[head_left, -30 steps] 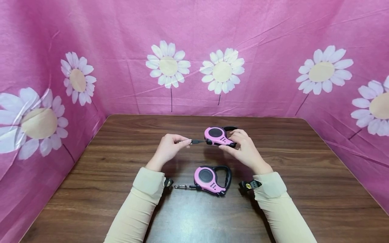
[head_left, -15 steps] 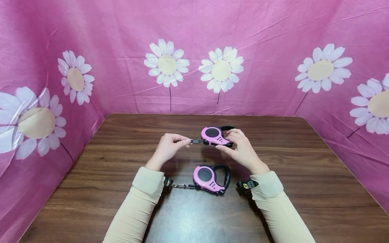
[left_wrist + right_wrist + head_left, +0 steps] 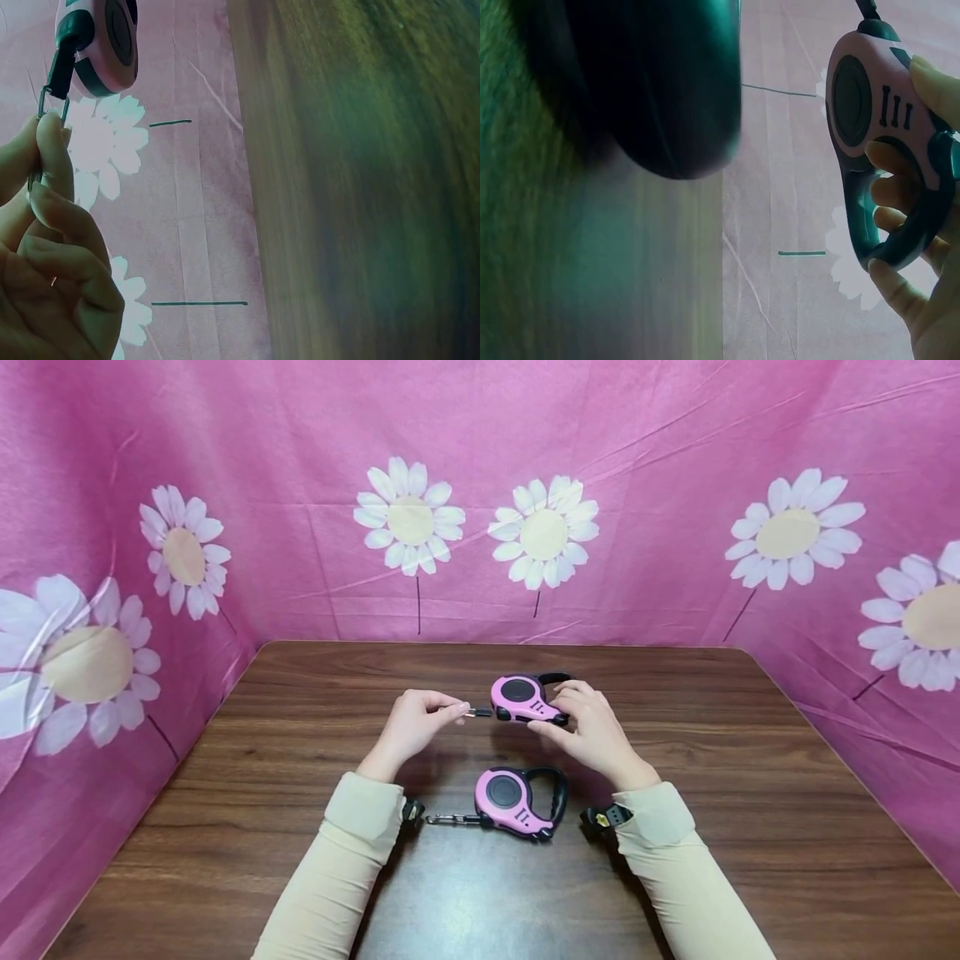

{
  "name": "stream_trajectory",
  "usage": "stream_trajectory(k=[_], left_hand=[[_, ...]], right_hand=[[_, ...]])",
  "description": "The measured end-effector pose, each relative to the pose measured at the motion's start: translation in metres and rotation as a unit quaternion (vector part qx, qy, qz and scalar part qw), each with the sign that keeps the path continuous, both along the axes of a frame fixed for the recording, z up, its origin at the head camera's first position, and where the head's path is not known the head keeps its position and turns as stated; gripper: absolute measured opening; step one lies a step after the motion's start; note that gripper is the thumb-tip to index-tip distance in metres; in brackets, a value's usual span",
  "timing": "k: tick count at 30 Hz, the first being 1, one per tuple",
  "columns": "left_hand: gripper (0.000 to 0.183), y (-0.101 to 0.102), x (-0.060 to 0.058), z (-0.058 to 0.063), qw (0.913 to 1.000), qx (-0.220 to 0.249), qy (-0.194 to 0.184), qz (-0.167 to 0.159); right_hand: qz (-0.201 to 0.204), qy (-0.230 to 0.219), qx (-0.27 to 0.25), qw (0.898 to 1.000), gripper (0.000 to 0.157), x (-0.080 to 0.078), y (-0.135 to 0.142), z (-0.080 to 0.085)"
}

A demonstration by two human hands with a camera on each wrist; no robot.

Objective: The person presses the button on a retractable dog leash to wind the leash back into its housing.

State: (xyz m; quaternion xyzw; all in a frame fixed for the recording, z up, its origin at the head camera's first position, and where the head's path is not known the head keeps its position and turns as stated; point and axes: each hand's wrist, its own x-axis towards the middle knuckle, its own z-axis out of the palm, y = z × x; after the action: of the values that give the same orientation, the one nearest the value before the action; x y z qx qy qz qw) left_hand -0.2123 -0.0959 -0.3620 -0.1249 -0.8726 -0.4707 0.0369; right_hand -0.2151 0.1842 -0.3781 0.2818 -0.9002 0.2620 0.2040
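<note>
My right hand (image 3: 596,731) grips a pink and black retractable dog leash (image 3: 519,691) by its black handle, above the table. In the right wrist view, fingers pass through the handle loop (image 3: 862,214) and the thumb lies along the casing's edge. My left hand (image 3: 415,725) pinches the metal clip (image 3: 43,105) at the end of that leash between thumb and fingers. A short black strap (image 3: 61,71) joins clip and casing. Nearer to me, a second pink leash (image 3: 507,799) lies on the table between my forearms, its metal clip (image 3: 452,819) pointing left.
The brown wood-grain table (image 3: 300,718) spreads under both arms. A pink cloth (image 3: 315,585) printed with white daisies hangs behind it and on both sides. Black wrist straps (image 3: 606,817) sit by the sleeve cuffs.
The right hand has moved a little left with the leash casing, toward the left hand. The strap showing between casing and clip has become shorter. The second leash stays on the table.
</note>
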Motion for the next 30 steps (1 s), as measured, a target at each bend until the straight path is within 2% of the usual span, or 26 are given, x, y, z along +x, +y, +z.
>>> stream_trajectory(k=[8,19,30], left_hand=[[0.022,0.000,0.000,-0.001,1.0000,-0.007,-0.004,0.000],[0.021,-0.004,0.001,-0.002,0.9993,-0.026,-0.021,-0.018],[0.022,-0.013,-0.005,-0.009,0.9956,-0.076,-0.036,-0.042]], right_hand=[[0.007,-0.007,0.003,1.000,0.032,-0.001,-0.002,-0.001],[-0.005,-0.053,0.025,0.998,0.036,-0.003,0.000,-0.004],[0.000,-0.070,0.059,0.996,0.029,-0.004,-0.001,-0.011]])
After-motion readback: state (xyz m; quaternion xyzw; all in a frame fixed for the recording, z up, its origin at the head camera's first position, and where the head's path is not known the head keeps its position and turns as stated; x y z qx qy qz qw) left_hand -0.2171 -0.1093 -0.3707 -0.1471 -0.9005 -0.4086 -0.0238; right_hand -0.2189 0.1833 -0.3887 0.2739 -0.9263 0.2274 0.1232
